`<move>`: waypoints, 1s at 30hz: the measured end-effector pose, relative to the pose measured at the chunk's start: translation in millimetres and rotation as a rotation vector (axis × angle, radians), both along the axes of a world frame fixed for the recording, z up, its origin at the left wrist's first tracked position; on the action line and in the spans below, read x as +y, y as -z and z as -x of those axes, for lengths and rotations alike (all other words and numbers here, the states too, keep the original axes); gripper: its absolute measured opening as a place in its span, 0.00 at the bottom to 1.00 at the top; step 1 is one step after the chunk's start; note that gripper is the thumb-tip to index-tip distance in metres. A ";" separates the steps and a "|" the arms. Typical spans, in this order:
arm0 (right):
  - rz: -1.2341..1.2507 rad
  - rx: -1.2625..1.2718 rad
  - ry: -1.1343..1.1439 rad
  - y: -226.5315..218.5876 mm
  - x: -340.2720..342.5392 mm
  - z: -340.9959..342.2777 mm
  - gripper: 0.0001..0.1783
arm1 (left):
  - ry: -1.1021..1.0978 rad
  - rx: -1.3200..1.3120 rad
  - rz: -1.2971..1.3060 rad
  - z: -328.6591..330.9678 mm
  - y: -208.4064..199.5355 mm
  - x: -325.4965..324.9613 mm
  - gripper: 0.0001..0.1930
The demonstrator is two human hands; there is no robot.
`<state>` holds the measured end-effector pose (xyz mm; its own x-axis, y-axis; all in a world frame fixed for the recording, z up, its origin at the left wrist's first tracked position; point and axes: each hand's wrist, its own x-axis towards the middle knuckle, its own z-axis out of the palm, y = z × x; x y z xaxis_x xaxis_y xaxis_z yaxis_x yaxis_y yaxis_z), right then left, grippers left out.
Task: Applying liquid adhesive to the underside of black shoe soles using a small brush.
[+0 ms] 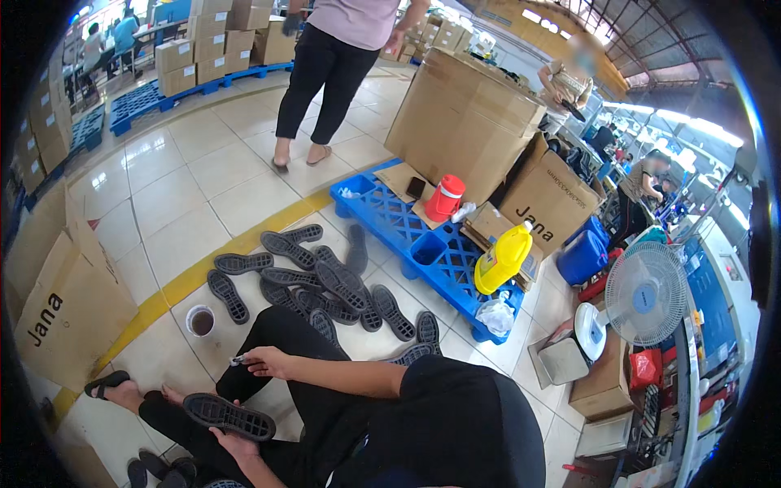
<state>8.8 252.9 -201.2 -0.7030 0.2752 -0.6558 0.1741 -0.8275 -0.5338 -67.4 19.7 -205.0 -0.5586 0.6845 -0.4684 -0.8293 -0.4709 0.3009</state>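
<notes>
One cup (189, 319) of dark liquid (202, 324) near soles (342, 283)

A shoe factory or workshop, by all signs: dark soles (346, 285) lie heaped on pale floor tiles (213, 164) just left of a blue pallet (451, 272) loaded with a big carton (460, 122). Stacked cartons (208, 37) stand well beyond the pallet to the left, across a yellow line (195, 278), with people (126, 35) seated in the far background. Beyond the pallet to the right, past a blue drum (581, 259) and a fan (645, 298), more workers (641, 180) stand beneath strip lights (709, 131) and a high, steel-trussed roof (651, 37).
</notes>
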 end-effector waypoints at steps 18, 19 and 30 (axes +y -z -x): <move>0.006 0.000 -0.003 -1.2 1.3 -0.7 0.08 | 0.003 -0.045 0.078 -4.4 -18.7 1.5 0.35; 0.002 0.003 -0.004 -1.6 1.1 -0.3 0.08 | -0.001 -0.049 0.071 -4.7 -20.2 2.1 0.36; 0.009 -0.030 0.011 -1.9 -3.4 0.6 0.07 | -0.012 -0.060 0.051 -2.2 -6.5 -4.9 0.34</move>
<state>8.2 249.5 -199.3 -0.6800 0.2770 -0.6788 0.1807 -0.8340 -0.5213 -65.1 14.8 -198.5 -0.5366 0.6521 -0.5355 -0.8408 -0.4666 0.2744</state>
